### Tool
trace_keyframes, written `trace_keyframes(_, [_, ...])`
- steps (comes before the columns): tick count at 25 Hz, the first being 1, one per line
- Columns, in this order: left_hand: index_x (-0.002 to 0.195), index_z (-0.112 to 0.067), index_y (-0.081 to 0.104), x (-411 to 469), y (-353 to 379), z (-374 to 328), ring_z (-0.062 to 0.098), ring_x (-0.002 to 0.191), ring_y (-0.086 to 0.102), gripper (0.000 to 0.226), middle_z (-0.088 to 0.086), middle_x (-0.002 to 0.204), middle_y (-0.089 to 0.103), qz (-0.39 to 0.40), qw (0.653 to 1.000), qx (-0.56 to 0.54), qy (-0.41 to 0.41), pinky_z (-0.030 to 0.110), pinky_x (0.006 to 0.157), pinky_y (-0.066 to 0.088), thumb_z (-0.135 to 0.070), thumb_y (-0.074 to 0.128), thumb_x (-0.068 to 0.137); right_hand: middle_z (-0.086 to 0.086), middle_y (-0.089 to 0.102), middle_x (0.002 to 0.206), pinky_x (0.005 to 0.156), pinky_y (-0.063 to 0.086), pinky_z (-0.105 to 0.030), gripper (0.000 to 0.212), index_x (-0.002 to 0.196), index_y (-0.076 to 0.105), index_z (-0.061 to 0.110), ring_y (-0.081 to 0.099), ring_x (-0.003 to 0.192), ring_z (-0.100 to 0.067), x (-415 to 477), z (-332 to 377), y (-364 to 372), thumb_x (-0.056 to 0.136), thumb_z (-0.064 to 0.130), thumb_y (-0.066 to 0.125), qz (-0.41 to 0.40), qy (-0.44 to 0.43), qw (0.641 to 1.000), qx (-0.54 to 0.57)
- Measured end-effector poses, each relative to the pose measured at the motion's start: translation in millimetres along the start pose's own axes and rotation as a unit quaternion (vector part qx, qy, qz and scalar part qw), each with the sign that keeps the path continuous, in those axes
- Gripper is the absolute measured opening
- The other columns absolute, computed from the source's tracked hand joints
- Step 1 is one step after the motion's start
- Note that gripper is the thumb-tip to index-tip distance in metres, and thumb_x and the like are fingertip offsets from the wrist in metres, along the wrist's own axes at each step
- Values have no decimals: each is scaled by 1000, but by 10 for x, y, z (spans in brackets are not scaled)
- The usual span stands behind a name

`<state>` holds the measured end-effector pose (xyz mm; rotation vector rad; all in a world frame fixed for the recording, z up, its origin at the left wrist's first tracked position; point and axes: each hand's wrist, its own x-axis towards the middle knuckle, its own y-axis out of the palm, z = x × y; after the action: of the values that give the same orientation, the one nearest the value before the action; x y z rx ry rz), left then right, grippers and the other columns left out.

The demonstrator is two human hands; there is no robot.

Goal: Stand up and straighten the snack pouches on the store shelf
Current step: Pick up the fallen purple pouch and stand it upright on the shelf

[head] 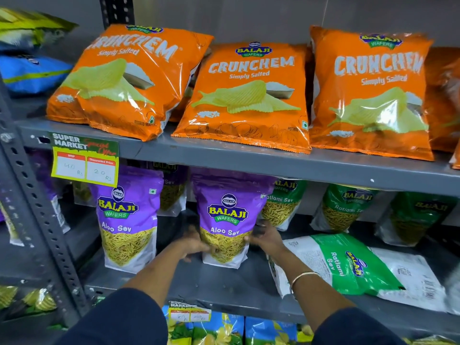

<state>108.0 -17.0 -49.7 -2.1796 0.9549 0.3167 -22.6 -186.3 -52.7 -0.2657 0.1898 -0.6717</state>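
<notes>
On the middle shelf [224, 290] a purple Aloo Sev pouch [227, 215] stands upright, gripped at its lower sides by my left hand [195, 245] and my right hand [265, 239]. A second purple Aloo Sev pouch [127, 220] stands upright to its left, with more purple pouches behind. A green Ratlami Sev pouch [348, 267] lies flat on the shelf to the right of my right hand. Other green Ratlami Sev pouches [346, 207] stand leaning further back on the right.
Three orange Crunchem chip bags [246, 95] lean on the upper shelf. A yellow-green price tag [84, 159] hangs from that shelf's edge. A perforated grey upright [32, 195] runs down the left. Blue and yellow packs [219, 329] fill the shelf below.
</notes>
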Motion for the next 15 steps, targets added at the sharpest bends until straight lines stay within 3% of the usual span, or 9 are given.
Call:
trace_keyframes(2, [101,-9,45,-120,52,-72,19,81,55,29,7,96,54,131,979,112,-112,36,87,49,-28,60,86,-12,60,87,79,52,-41,20,81,59,9,60,85,-28,-28,30,-243,73,19,74,-109,37,990,-82])
trace_keyframes(3, [88,-8,48,-193,99,-162,17,72,56,22,7,83,57,214,955,148,-142,35,92,48,-30,51,91,-13,59,76,66,51,-37,24,64,54,11,60,70,-28,-47,44,-392,75,24,71,-140,61,983,-103])
trace_keyframes(5, [75,-10,48,-270,304,-424,14,61,64,32,2,60,68,307,925,183,-128,30,80,51,-33,38,96,-12,58,54,46,43,-25,40,52,47,10,54,39,-24,-123,26,-702,80,31,65,-133,138,976,-106])
trace_keyframes(7, [71,-11,48,-278,572,-705,10,47,65,33,-1,47,67,272,947,165,-44,26,59,49,-30,39,96,-8,54,32,29,33,-12,52,53,48,3,47,20,-17,-332,11,-951,89,41,51,-36,250,957,-141])
trace_keyframes(8, [69,-10,48,-266,708,-847,13,48,63,32,2,50,64,224,963,148,20,27,54,46,-28,43,95,-8,55,29,26,32,-10,59,56,49,0,49,20,-15,-460,-6,-1064,91,47,41,17,302,939,-164])
trace_keyframes(10, [73,-7,53,-168,938,-1052,24,73,59,28,11,71,59,100,971,162,147,30,54,43,-28,50,91,-15,70,54,36,47,-15,67,73,56,-4,59,30,-17,-677,-54,-1183,91,55,30,99,381,902,-176])
trace_keyframes(12, [108,3,56,-43,1177,-1174,32,113,55,42,27,116,59,55,960,209,181,38,83,47,-34,47,91,-25,65,114,60,57,-29,74,117,50,-9,65,49,-23,-793,-287,-1232,89,58,34,118,415,898,-93])
trace_keyframes(13, [131,5,41,-20,1270,-1199,31,131,42,56,25,141,43,64,960,220,163,38,101,40,-35,44,93,-27,54,130,63,56,-34,77,131,38,-7,66,58,-25,-816,-430,-1202,87,56,40,98,403,910,-19])
trace_keyframes(15, [146,2,16,61,1392,-1195,28,144,23,67,18,157,16,74,957,233,157,33,115,25,-35,40,95,-24,53,127,59,52,-38,69,134,37,3,63,76,-31,-822,-625,-1055,84,47,55,25,366,916,163])
